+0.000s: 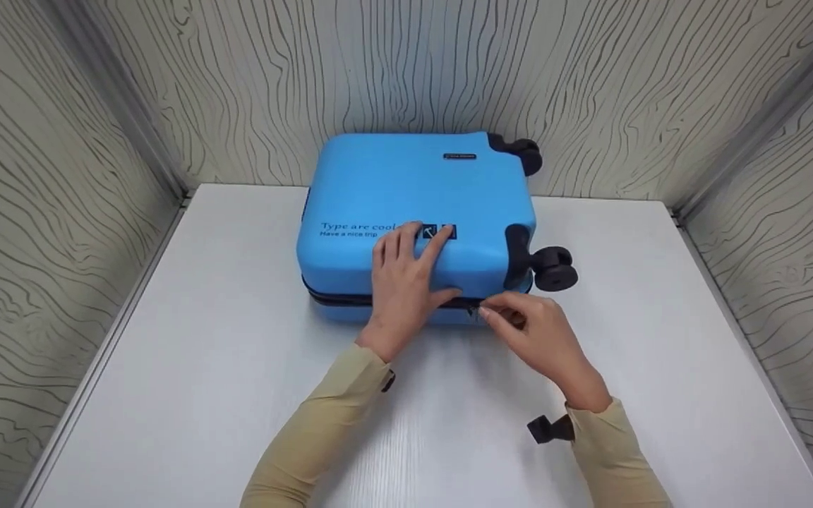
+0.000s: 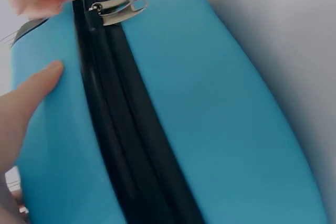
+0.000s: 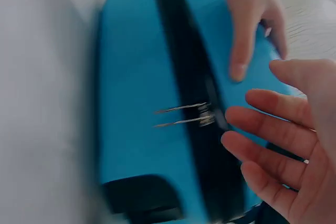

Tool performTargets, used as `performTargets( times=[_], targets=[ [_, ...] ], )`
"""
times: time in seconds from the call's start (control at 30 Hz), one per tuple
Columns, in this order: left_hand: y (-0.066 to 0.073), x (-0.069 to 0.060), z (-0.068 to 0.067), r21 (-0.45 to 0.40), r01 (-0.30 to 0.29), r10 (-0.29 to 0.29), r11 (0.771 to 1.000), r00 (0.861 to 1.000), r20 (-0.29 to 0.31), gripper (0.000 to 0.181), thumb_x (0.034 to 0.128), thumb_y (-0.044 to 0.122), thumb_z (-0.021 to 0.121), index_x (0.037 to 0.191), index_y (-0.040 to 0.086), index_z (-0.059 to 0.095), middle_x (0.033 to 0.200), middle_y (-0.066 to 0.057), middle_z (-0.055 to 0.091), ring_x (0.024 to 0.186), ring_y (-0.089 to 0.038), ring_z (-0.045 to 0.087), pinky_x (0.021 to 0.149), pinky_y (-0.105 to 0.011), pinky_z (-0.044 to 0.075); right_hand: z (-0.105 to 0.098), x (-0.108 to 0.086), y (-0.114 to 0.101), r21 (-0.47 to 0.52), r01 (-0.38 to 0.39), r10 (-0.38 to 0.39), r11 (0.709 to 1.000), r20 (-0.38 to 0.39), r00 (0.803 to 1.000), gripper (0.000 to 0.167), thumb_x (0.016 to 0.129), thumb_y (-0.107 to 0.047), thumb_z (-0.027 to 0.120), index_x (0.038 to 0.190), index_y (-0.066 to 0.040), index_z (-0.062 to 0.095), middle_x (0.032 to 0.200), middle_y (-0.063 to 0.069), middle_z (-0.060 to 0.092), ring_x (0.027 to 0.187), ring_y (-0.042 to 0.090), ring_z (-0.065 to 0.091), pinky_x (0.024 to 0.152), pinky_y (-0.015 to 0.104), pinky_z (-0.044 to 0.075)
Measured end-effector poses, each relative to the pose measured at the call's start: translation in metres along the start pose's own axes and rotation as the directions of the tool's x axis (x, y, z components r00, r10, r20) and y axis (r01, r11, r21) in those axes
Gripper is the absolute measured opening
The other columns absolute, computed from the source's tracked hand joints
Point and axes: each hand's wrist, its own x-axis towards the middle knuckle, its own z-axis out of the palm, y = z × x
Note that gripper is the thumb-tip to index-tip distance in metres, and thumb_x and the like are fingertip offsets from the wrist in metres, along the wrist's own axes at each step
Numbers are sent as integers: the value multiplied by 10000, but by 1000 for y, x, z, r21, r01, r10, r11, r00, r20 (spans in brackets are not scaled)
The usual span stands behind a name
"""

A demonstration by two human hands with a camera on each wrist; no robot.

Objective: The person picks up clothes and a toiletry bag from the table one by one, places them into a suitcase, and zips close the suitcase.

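A light blue hard-shell suitcase point(image 1: 413, 187) lies flat on the white table, its black zipper band point(image 2: 123, 108) running along the side nearest me. My left hand point(image 1: 403, 286) rests on the shell's front edge, fingers spread over the top and thumb on the side just above the band. Two metal zipper pulls point(image 3: 181, 116) hang side by side near the wheeled end. Close beside them is my right hand point(image 1: 540, 335); in the right wrist view its fingers point(image 3: 273, 129) are loosely bent and apart from the pulls. Nothing shows in its grasp.
Black caster wheels point(image 1: 555, 268) stick out from the suitcase's right end. The white table point(image 1: 223, 395) extends to both sides and in front. Patterned panels point(image 1: 251, 92) stand behind it and at the left and right.
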Motion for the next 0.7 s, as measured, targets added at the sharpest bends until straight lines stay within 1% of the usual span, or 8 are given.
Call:
performTargets(
  times=[0.07, 0.17, 0.27, 0.33, 0.4, 0.5, 0.63, 0.7],
  targets=[
    [-2, 3, -6, -30, 7, -6, 1000, 999, 38, 898, 756, 684, 794, 1503, 267, 520, 1423, -143, 457, 1294, -320, 422, 1081, -482, 321, -9, 11, -7, 11, 81, -80, 997, -41, 996, 75, 967, -148, 732, 1015, -105, 771, 908, -91, 720, 723, 44, 634, 634, 250, 541],
    [-8, 14, -18, -114, 30, -18, 993, 995, 99, 857, 824, 694, 722, 1522, 248, 504, 1414, -142, 485, 1284, -319, 443, 1042, -486, 340, -23, 29, -14, -17, 166, -167, 986, -120, 979, 82, 964, -99, 724, 1022, -62, 767, 908, -40, 726, 722, 72, 616, 636, 231, 514],
    [-19, 32, -32, -162, 59, -37, 985, 990, 138, 834, 887, 697, 642, 1556, 237, 454, 1454, -126, 488, 1314, -315, 444, 1053, -493, 329, -36, 51, -17, -82, 178, -191, 981, -194, 962, 123, 986, -110, 689, 1050, -46, 772, 954, 10, 739, 800, 115, 642, 670, 276, 520],
    [-28, 45, -40, -167, 78, -53, 983, 987, 153, 815, 921, 690, 598, 1575, 238, 421, 1510, -115, 461, 1363, -310, 419, 1103, -497, 289, -42, 66, -18, -117, 155, -178, 981, -221, 959, 178, 1015, -143, 648, 1108, -51, 770, 1030, 37, 742, 920, 158, 667, 772, 338, 535],
    [-37, 58, -47, -148, 100, -73, 984, 982, 174, 799, 945, 687, 557, 1590, 245, 390, 1563, -107, 415, 1415, -310, 372, 1154, -501, 231, -47, 80, -18, -149, 118, -150, 982, -226, 962, 250, 1044, -196, 603, 1202, -70, 750, 1164, 59, 726, 1084, 208, 653, 899, 413, 517],
    [-48, 78, -56, -114, 139, -110, 984, 967, 228, 799, 967, 701, 492, 1615, 265, 325, 1627, -98, 322, 1481, -302, 279, 1201, -496, 131, -50, 102, -16, -171, 64, -98, 983, -200, 975, 364, 1072, -277, 544, 1363, -96, 667, 1355, 74, 644, 1283, 263, 553, 1078, 484, 400],
    [-60, 102, -66, -87, 190, -156, 978, 941, 301, 805, 979, 723, 417, 1637, 296, 235, 1676, -84, 197, 1528, -285, 159, 1216, -491, 24, -54, 130, -15, -207, -27, -3, 978, -143, 990, 503, 1085, -384, 482, 1515, -125, 512, 1546, 88, 466, 1440, 292, 381, 1175, 498, 260],
    [-66, 113, -69, -79, 208, -173, 975, 932, 318, 811, 979, 735, 392, 1641, 303, 210, 1684, -85, 161, 1536, -278, 123, 1214, -493, -3, -57, 143, -15, -232, -78, 55, 970, -106, 993, 556, 1088, -434, 443, 1562, -144, 439, 1604, 95, 375, 1484, 301, 293, 1194, 513, 201]
  ],
)
